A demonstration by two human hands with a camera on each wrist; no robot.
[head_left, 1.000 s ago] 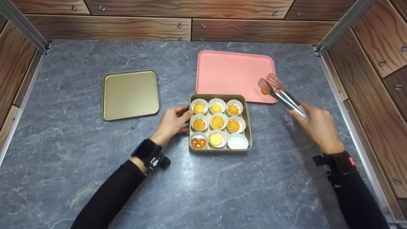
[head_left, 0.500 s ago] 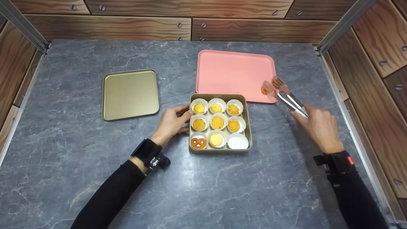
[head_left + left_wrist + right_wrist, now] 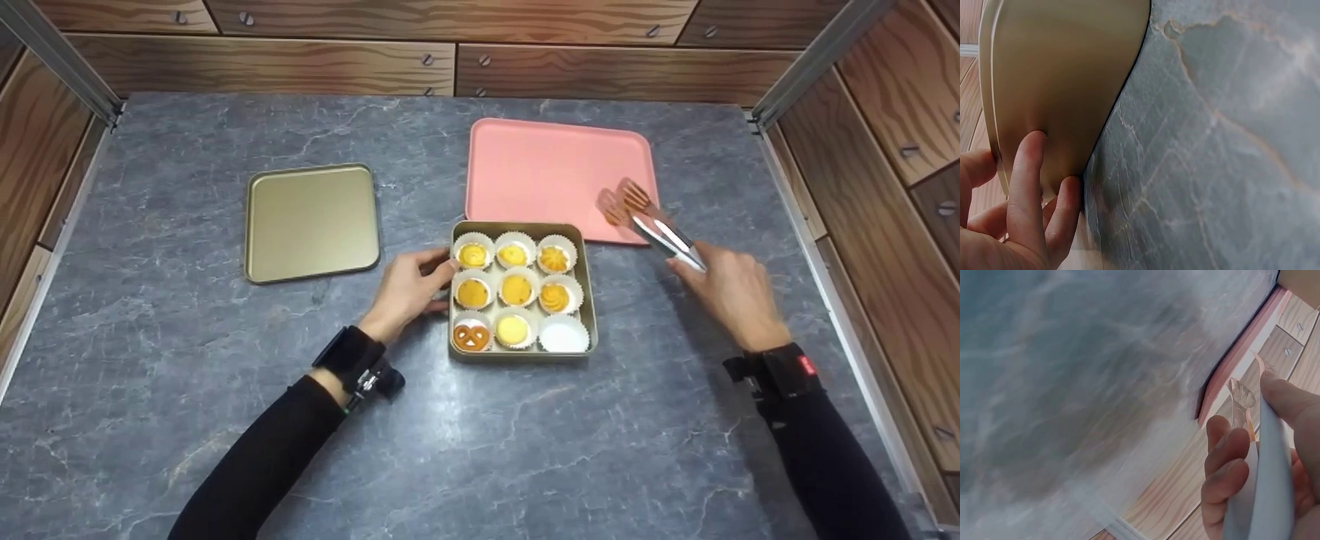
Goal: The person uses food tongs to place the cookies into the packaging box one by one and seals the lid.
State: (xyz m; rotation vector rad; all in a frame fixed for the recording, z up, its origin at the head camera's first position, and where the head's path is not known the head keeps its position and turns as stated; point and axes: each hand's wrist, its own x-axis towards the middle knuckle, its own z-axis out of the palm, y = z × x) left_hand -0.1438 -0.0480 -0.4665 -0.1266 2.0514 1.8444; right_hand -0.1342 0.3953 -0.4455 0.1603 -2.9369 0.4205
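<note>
My left hand (image 3: pixel 409 289) is at the left side of a gold square tin (image 3: pixel 517 355), fingertips pressing its outer wall (image 3: pixel 1067 67) and thumb at the rim. White paper cups in the tin hold yellow and orange cookies, including a pretzel (image 3: pixel 472 337) at front left; the front-right cup (image 3: pixel 564 335) has no cookie. My right hand (image 3: pixel 731 292) grips metal tongs (image 3: pixel 667 238) with slotted heads, their two arms apart. The heads hang over the right front of a pink tray (image 3: pixel 551 165). Orange-brown shows at the left head; cannot tell whether a cookie is between the heads.
A gold square lid (image 3: pixel 313 223) lies at left on the grey marbled tabletop (image 3: pixel 420 450). Wood-patterned panels (image 3: pixel 262 66) stand along the back and sides. The tin's back edge sits close to the tray's front edge.
My right hand and the tongs have moved left over the tray. The small orange cookie seen earlier near the tray's right edge no longer shows apart from the tongs. My left hand stays put.
</note>
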